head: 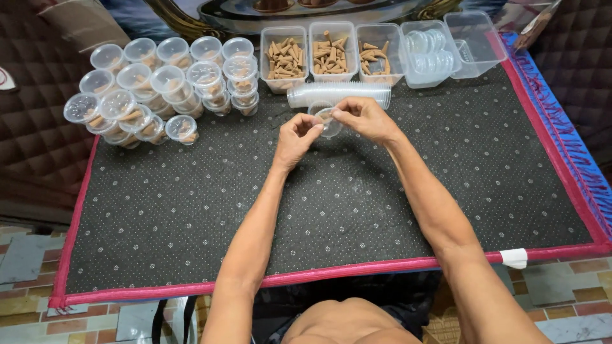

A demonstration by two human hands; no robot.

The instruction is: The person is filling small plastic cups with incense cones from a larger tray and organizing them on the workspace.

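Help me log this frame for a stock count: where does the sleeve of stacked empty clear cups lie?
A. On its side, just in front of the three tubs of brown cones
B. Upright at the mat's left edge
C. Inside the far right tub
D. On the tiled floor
A: the sleeve of empty cups lies on its side on the dotted mat, directly before the three cone tubs.

Clear glossy plastic cup (329,122), just in front of the clear plastic cup stack (338,95); matt dotted cloth mat (382,191) beneath.

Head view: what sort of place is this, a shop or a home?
Probably a small home packing spot on the floor: a dotted dark mat lies over floor tiles, with tubs of brown incense cones and stacked filled lidded cups. Both hands hold a small clear cup.
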